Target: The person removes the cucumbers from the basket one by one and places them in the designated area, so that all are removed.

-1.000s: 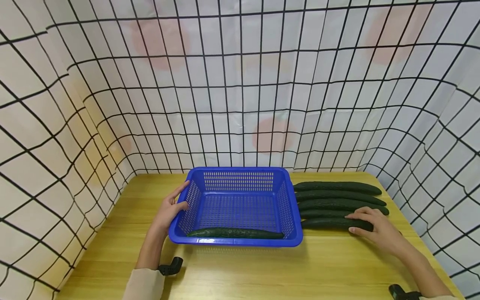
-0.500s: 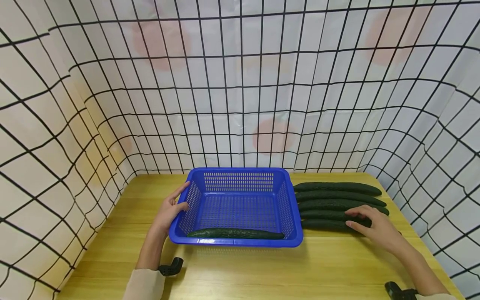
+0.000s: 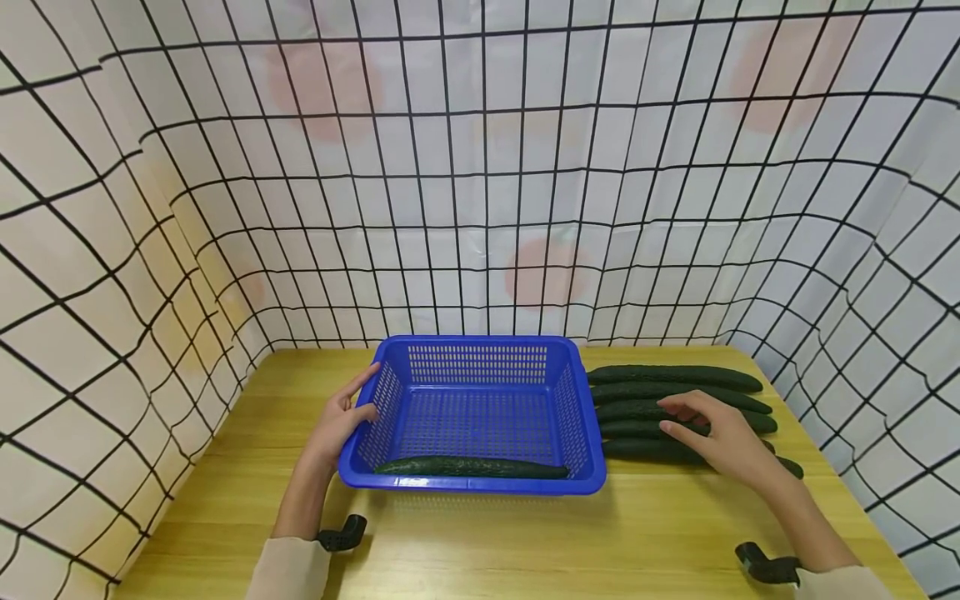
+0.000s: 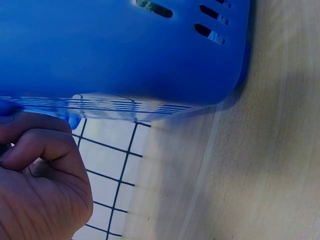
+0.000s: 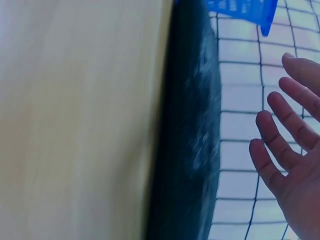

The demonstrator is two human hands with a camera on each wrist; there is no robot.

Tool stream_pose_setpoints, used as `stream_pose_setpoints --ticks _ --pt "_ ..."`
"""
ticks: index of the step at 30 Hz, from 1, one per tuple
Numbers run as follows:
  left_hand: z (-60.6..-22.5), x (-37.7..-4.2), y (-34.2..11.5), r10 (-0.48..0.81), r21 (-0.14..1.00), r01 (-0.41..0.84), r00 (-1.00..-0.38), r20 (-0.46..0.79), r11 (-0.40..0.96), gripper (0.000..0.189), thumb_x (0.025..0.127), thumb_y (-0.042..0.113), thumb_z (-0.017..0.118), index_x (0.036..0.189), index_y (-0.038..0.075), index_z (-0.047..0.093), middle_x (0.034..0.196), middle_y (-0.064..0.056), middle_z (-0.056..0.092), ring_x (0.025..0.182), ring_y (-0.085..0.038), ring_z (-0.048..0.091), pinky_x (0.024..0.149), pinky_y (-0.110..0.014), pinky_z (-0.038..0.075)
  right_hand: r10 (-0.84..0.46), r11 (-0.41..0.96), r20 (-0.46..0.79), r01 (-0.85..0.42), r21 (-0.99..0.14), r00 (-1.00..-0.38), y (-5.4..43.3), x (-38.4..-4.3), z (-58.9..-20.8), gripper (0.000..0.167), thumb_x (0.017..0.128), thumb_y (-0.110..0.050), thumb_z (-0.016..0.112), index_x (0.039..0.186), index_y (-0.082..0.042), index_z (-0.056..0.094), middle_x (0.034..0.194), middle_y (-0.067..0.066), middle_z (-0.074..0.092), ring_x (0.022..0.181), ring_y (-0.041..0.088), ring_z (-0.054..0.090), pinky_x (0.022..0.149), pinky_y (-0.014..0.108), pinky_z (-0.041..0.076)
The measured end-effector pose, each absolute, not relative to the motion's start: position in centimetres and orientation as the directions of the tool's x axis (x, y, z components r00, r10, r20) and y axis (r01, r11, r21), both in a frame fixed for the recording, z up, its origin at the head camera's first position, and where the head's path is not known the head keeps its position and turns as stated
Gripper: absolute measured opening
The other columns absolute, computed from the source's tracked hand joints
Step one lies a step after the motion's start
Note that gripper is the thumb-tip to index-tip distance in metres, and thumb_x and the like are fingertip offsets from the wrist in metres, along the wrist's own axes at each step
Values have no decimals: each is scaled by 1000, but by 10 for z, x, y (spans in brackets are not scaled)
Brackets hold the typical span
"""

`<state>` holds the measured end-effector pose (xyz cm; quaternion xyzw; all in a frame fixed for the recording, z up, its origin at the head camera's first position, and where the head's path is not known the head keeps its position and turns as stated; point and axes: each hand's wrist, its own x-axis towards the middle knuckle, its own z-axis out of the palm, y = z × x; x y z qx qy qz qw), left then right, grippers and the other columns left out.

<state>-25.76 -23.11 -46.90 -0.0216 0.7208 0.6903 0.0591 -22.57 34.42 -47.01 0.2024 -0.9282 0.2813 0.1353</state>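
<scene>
A blue plastic basket (image 3: 472, 483) stands mid-table. My left hand (image 3: 336, 427) grips its left rim, thumb over the inside and fingers outside; the left wrist view shows fingers curled beside the basket wall (image 4: 125, 60). One cucumber (image 3: 472, 467) lies along the near side of the basket floor. Several long dark green cucumbers (image 3: 648, 451) lie side by side on the table, right of the basket. Over them hovers my right hand (image 3: 723, 437), fingers bent loosely and holding nothing. In the right wrist view its fingers are spread beside the nearest cucumber (image 5: 190, 125).
The wooden table (image 3: 495, 542) extends in front of the basket and to its left. A white sheet with a black grid (image 3: 480, 192) rises behind the table and along both sides. Both wrists wear black camera mounts (image 3: 768, 565).
My right hand has let go of the nearest cucumber and moved up and left over the row, uncovering that cucumber's right end. My left hand and the basket stay put.
</scene>
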Motion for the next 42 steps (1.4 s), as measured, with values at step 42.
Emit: stream_pose_setpoints --ticks 42 --pt "-469 -257 -231 45 992 -114 -992 -117 62 82 86 -3 59 157 36 44 156 -23 39 100 -35 66 76 -44 64 -529 506 229 -521 -688 -817 156 -235 -433 41 99 -38 67 138 -25 60 125 -7 64 111 19 61 95 47 56"
